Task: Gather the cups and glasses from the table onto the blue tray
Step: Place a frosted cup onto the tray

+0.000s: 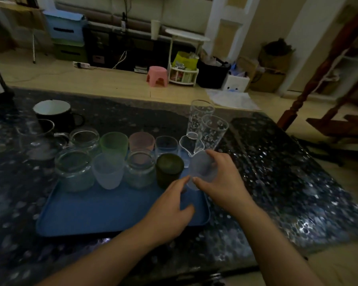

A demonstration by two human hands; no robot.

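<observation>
Cup [202, 169] tilted in right hand [225, 182]

A dark speckled table [277, 182] is carrying the blue tray [103, 211] centrally, a black mug [54, 114] at ten o'clock, tall glasses [207, 124] at one o'clock.

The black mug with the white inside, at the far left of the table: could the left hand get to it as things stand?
Probably yes. The left hand holds nothing and hovers over the blue tray. The black mug stands beyond the tray's far left corner, with a clear glass mug in front of it, so coming from above looks safest.
</observation>
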